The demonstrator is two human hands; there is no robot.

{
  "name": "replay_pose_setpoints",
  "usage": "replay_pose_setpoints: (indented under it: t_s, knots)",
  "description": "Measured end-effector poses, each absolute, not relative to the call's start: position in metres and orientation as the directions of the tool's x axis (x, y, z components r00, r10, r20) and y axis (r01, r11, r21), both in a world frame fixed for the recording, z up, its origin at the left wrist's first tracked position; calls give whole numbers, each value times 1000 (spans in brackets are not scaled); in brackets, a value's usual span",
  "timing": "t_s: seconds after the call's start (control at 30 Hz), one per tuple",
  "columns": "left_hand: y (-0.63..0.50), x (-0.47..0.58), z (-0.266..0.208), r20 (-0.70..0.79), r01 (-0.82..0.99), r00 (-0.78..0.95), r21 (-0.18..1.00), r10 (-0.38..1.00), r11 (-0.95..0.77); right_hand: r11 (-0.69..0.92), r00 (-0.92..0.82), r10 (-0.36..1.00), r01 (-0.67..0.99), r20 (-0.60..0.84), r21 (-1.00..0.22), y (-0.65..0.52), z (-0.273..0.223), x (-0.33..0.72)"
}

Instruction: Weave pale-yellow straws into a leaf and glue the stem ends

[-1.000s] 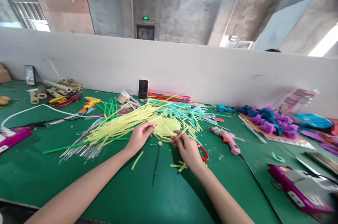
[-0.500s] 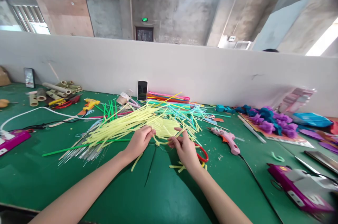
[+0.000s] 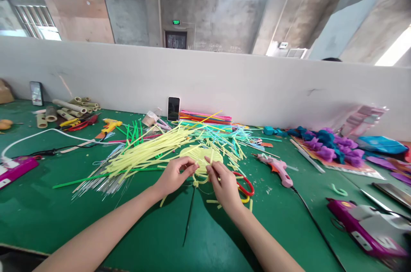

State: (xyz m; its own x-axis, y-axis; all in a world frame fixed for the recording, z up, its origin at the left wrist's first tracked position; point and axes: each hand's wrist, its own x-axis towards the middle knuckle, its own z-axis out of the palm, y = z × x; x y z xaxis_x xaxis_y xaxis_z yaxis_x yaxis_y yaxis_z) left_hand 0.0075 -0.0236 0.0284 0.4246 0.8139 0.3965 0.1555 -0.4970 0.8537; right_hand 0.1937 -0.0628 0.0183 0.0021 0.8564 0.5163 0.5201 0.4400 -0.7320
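The left hand (image 3: 178,174) pinches something tiny (image 3: 197,163), the right hand (image 3: 224,182) a yellow stick (image 3: 211,157); the yellow round (image 3: 218,155) looks part made, loose sticks (image 3: 150,148) lying left

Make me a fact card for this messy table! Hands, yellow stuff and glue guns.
Table: green
Left hand: fingertips together; anything between too small to tell
Right hand: holding a short yellow strip
Round yellow piece: partly behind the hands
Pile of yellow strips: mainly left of that piece
Pink glue gun: right side
Yellow glue gun: left side
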Motion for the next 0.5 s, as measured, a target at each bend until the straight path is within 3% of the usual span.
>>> replay_pose_setpoints:
  t_s: [0.5]
  knots:
    - [-28,11,31,405,128,432,857,806,-499,475,-8,847,464,532,-748,-68,20,181]
